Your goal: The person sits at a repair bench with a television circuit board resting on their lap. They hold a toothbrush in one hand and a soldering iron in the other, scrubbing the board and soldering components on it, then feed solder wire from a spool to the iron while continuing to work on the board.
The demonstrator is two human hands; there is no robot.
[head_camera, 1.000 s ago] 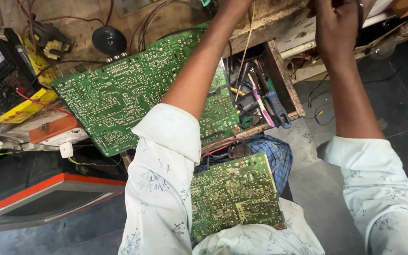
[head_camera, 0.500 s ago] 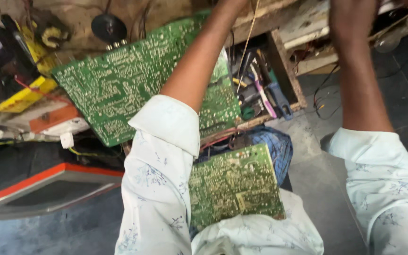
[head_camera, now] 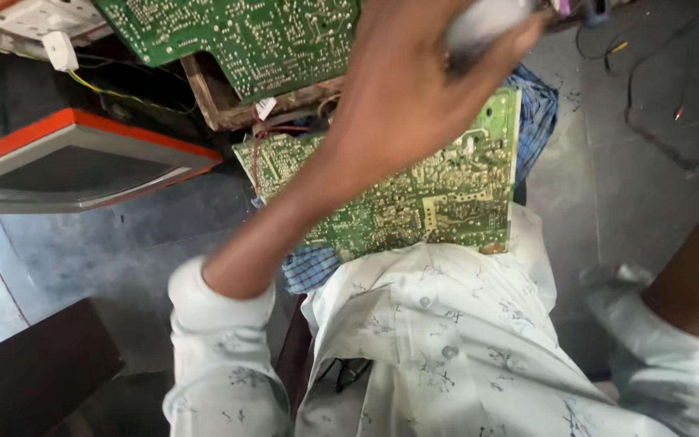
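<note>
Left hand swung down over lap circuit board — fingers wrapped around blurred pale object.

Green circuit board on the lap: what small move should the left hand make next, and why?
Probably lower the left hand with its blurred pale object toward the green circuit board on the lap: the hand hovers above it, solder side up, and the right hand is out of view.

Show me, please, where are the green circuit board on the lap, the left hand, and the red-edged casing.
Green circuit board [head_camera: 446, 202], head view: on its bare solder side.
Left hand [head_camera: 414, 89], head view: on the back of the hand.
Red-edged casing [head_camera: 74, 166], head view: on its dark front panel.
</note>
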